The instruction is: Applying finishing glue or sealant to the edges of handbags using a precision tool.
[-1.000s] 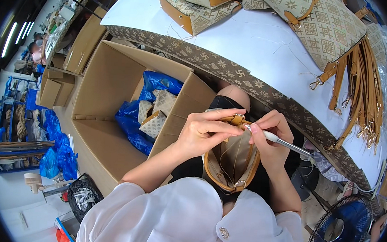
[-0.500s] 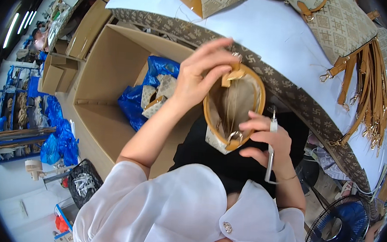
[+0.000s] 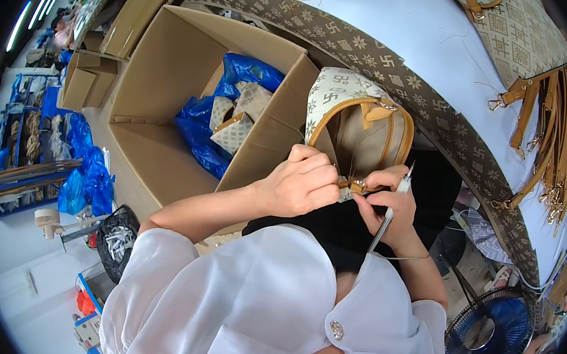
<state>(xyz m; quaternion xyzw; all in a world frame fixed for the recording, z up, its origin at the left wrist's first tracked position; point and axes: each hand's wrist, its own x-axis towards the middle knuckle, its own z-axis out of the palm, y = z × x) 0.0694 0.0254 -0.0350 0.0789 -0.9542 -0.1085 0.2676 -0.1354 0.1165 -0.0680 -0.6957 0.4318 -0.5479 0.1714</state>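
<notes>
A small patterned handbag with tan trim and a beige lining sits above my lap, its mouth facing me. My left hand is closed, pinching the near rim by a metal ring. Thumb and fingers of my right hand pinch the same rim just to the right. Tucked in that hand is a slim tool with a white body, a pointed metal tip and a metal shank; its exact kind is unclear. Loose threads stand up at the rim between the hands. My fingers partly hide the ring and the tab there.
To the left is an open cardboard box with patterned pieces in a blue plastic bag. The table curves along the far side, holding another handbag and tan straps with metal clasps. A fan stands at lower right.
My left hand has gone from the bag's far rim to the near rim, meeting my right hand. The bag has tilted, showing more of its patterned outside. The view has shifted slightly.
</notes>
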